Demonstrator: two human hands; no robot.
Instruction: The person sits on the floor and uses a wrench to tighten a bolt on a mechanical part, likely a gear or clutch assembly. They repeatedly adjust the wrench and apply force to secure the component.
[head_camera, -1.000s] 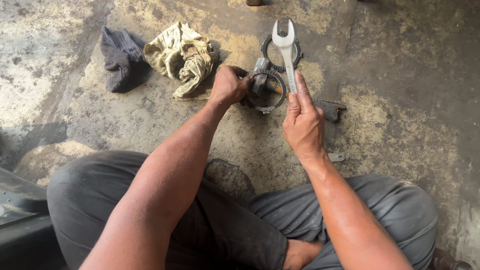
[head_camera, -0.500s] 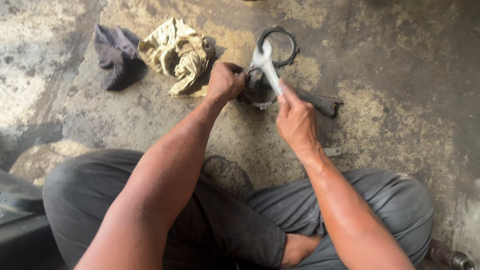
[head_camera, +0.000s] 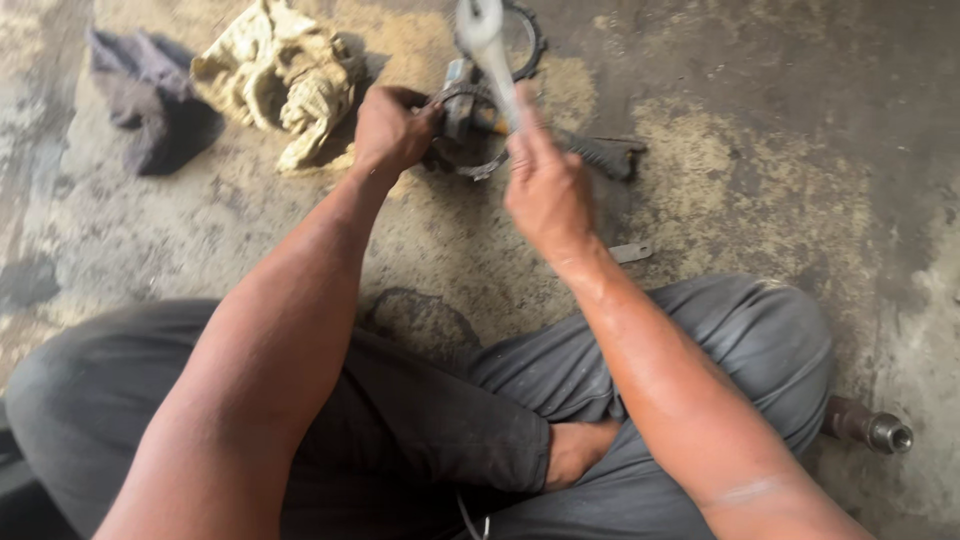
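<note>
On the stained concrete floor (head_camera: 760, 180), just ahead of the person's crossed legs, sits a round metal part (head_camera: 465, 135) with a ring-shaped rim, and the left hand (head_camera: 388, 128) has its grip closed on that rim to steady it. The right hand (head_camera: 545, 190) has its grip wrapped around the shaft of a flat steel wrench (head_camera: 490, 55), raised and blurred, its head near the top edge of the view above the part. A dark toothed ring (head_camera: 528, 35) lies just behind, and a black ribbed handle (head_camera: 600, 152) juts out to the right of the part.

The clearest risk is to the left fingers: they sit right beside where the wrench head would come down, so a swing that lands off line could catch them. The part rests loose on the floor (nothing but that one hand pins it), so a glancing blow might kick it sideways toward the ring or the handle. The wrench shaft is thin and smooth, and it could twist in the hand on impact.

Further out, a pale crumpled rag (head_camera: 285, 80) and a dark cloth (head_camera: 150, 95) lie to the left, well apart from the work; a small metal cylinder (head_camera: 868, 425) lies by the right knee.
</note>
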